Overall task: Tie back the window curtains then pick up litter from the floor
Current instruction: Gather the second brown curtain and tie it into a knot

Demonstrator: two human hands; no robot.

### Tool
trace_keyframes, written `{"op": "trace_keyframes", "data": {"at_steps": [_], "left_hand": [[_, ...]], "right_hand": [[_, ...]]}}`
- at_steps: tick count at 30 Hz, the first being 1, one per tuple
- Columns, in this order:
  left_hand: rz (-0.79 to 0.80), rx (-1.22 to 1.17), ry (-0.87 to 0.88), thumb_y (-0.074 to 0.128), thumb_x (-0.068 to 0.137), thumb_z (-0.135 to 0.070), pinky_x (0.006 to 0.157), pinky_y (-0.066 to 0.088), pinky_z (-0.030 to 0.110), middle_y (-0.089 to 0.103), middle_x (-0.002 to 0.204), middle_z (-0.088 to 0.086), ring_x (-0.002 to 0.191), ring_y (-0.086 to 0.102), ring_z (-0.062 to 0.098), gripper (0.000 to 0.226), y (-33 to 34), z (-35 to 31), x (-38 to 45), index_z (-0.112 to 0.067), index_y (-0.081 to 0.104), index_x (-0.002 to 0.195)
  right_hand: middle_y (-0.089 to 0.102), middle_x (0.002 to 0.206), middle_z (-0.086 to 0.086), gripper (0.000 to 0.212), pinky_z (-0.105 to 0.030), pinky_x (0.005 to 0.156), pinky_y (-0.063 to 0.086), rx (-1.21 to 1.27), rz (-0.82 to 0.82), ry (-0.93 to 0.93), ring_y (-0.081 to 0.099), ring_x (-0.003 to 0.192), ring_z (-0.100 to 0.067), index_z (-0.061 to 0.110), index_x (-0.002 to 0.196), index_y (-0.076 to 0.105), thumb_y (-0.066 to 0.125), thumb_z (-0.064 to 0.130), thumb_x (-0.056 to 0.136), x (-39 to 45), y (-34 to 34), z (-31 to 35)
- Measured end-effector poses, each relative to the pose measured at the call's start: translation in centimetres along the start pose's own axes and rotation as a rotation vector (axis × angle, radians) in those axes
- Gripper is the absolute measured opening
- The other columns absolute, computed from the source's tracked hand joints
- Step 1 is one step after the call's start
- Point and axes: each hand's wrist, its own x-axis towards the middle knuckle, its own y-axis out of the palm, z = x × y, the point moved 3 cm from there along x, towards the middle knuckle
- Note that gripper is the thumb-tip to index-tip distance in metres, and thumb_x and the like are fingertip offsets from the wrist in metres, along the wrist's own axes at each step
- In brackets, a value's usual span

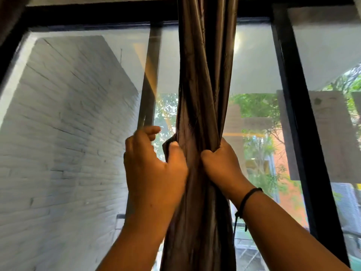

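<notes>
We see bunched brown curtain (205, 79) blocking black-framed window (293, 94); left hand (154, 169) pinches its edge, right hand (220, 163) fingers clamped round bundle; white brick wall (68, 124) outside.

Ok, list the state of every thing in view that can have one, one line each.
curtain: gathered into one twisted bunch, hanging, not yet tied.
left hand: thumb pressed on the bunch's left edge, fingers behind it.
right hand: fist gripping the bunch's right side.
wrist band: worn on the right wrist, loose end dangling.
window: uncovered on both sides of the bunch.
</notes>
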Motion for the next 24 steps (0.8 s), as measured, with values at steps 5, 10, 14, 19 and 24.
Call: {"op": "trace_keyframes", "data": {"at_steps": [5,10,14,19,24], "left_hand": [[0.271,-0.042,-0.454,0.071,0.079,-0.031,0.079,0.042,0.030,0.053,0.113,-0.003,0.100,0.054,0.017,0.064,0.2,2.9,3.3,-0.026,0.036,0.133],[0.363,0.101,-0.318,0.073,0.078,-0.029,0.068,0.046,0.023,0.064,0.098,0.001,0.085,0.061,0.011,0.042,0.3,2.3,4.7,-0.023,0.055,0.115],[0.354,-0.134,-0.590,0.061,0.088,-0.012,0.062,0.050,0.027,0.068,0.087,0.004,0.075,0.063,0.015,0.008,0.0,1.6,5.1,-0.019,0.060,0.088],[0.483,-0.531,-1.017,0.044,0.099,-0.027,0.031,0.035,0.012,0.046,0.047,-0.005,0.031,0.037,0.003,0.025,-0.1,0.8,3.9,-0.011,0.056,0.084],[0.582,0.066,-0.485,0.040,0.084,-0.067,0.048,0.037,0.019,0.056,0.048,-0.009,0.038,0.051,0.003,0.046,1.6,-1.4,3.6,-0.027,0.063,0.088]], "right_hand": [[0.054,0.080,0.015,0.041,-0.001,0.040,0.035,0.060,0.000,-0.006,0.052,0.067,-0.003,0.024,0.117,0.052,0.046,0.003,0.083,-0.2,0.9,0.3],[0.057,0.084,0.008,0.044,-0.009,0.041,0.036,0.051,-0.006,-0.018,0.054,0.066,-0.005,0.022,0.127,0.049,0.046,0.005,0.086,-0.5,1.1,0.5],[0.053,0.078,0.011,0.048,-0.005,0.036,0.034,0.049,0.001,-0.030,0.052,0.061,-0.007,0.020,0.131,0.047,0.045,0.003,0.086,-0.7,1.0,0.6],[0.058,0.087,0.001,0.047,-0.011,0.042,0.034,0.014,-0.015,-0.027,0.052,0.065,-0.008,0.021,0.130,0.046,0.045,0.004,0.086,-0.9,0.6,0.4],[0.058,0.119,-0.008,0.049,-0.039,0.080,0.052,-0.132,-0.037,-0.036,0.059,0.098,-0.030,0.022,0.135,0.039,0.046,0.015,0.087,-1.1,0.5,0.6]]}}
